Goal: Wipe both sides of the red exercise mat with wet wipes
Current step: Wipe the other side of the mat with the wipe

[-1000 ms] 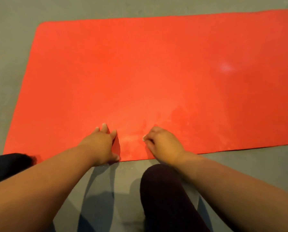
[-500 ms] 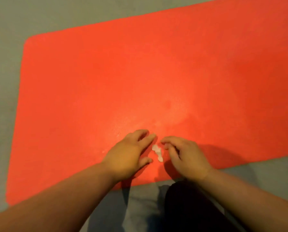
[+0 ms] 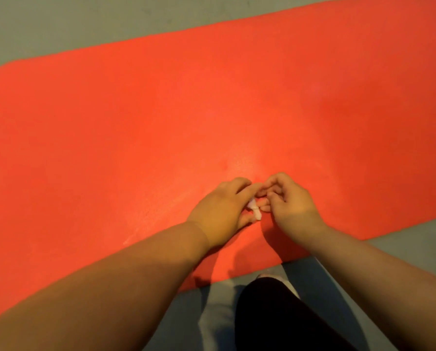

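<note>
The red exercise mat (image 3: 161, 117) lies flat on the grey floor and fills most of the view. Both hands meet just above its near edge. My left hand (image 3: 222, 209) pinches a small crumpled white wet wipe (image 3: 254, 211) between forefinger and thumb. My right hand (image 3: 291, 202) has its fingers curled, and its fingertips hold the same wipe from the right. Most of the wipe is hidden between the fingers.
Grey floor (image 3: 59, 21) surrounds the mat at the far side and at the near right. My knee in black cloth (image 3: 275, 317) is on the floor just in front of the mat's near edge. A faint pale streak (image 3: 130, 239) marks the mat near my left forearm.
The hands moved from the mat's near edge toward each other and lifted the wipe, which lay between them half a second ago. The view shifted left and forward.
</note>
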`<state>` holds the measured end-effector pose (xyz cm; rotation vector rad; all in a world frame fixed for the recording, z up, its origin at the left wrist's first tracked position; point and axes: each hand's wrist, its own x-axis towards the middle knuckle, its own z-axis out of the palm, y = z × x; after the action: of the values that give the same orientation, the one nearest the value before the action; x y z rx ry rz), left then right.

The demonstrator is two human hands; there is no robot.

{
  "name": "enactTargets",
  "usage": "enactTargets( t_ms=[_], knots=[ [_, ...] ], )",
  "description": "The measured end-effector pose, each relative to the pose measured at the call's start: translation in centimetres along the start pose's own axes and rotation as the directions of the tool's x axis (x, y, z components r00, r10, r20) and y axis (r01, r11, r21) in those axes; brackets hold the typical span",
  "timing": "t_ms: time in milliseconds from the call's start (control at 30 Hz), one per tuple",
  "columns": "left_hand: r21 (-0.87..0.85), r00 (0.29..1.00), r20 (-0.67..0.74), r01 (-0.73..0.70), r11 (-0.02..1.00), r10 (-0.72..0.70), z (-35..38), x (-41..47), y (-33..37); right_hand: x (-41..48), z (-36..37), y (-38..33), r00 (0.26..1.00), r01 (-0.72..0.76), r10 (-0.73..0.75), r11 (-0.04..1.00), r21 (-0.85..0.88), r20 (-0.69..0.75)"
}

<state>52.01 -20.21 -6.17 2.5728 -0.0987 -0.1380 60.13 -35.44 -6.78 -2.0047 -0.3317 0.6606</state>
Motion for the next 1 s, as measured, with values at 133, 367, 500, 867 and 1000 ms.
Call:
enactTargets(
  t_ms=[133, 367, 500, 867, 1000],
  knots=[
    [0.047, 0.993, -0.004, -0.118, 0.992, 0.119, 2.1, 1.5, 1.3, 0.4, -0.4, 0.9, 0.949, -0.150, 0.192, 0.973, 0.178, -0.251],
    [0.221, 0.985, -0.049, -0.151, 0.963, 0.166, -1.2, 1.7, -5.5, 0.9, -1.1, 1.2, 0.927, 0.091, -0.275, 0.824, -0.560, -0.255],
    [0.070, 0.925, -0.253, 0.308, 0.949, -0.282, -3.5, 2.5, -8.0, 1.9, 0.0, 0.2, 0.972, 0.074, -0.195, 0.784, -0.616, -0.131],
    [0.222, 0.991, -0.121, -0.025, 0.975, 0.053, -5.3, 6.9, -10.1, 1.8, 1.0, 0.8, 0.988, 0.085, -0.152, 0.727, -0.681, -0.039],
    [0.062, 0.904, -0.251, 0.373, 0.926, -0.347, -4.2, 7.8, -9.2, 1.8, -0.3, 1.1, 0.988, 0.141, -0.147, 0.707, -0.693, 0.051]
  ],
)
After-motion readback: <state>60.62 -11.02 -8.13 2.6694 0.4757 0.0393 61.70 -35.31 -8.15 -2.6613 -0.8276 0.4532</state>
